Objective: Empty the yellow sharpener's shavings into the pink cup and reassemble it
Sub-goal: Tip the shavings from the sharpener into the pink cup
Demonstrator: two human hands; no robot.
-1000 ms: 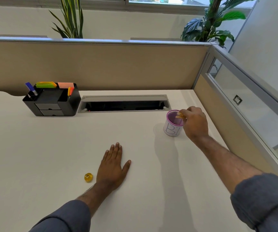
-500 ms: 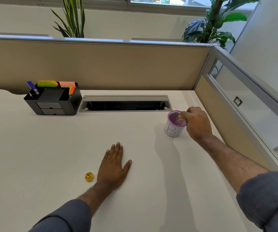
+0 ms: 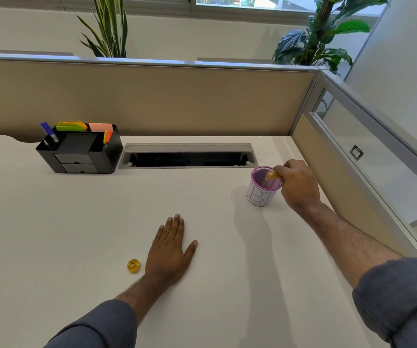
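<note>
Over the pink cup (image 3: 262, 188), right hand (image 3: 299, 184) pinches yellow sharpener body (image 3: 272, 175) above the rim, likely so shavings drop inside. Left hand (image 3: 171, 249) flat, spread, empty on bench (image 3: 51, 222); sharpener cap (image 3: 133, 266) just beside it. Partition near cup; open bench leftward.

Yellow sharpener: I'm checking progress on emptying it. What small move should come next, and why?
Probably bring the right hand back toward the small round yellow sharpener piece lying on the white desk beside the flat left hand. The right hand holds the translucent yellow sharpener part over the pink mesh cup, so the halves are apart and need rejoining after tipping.
</note>
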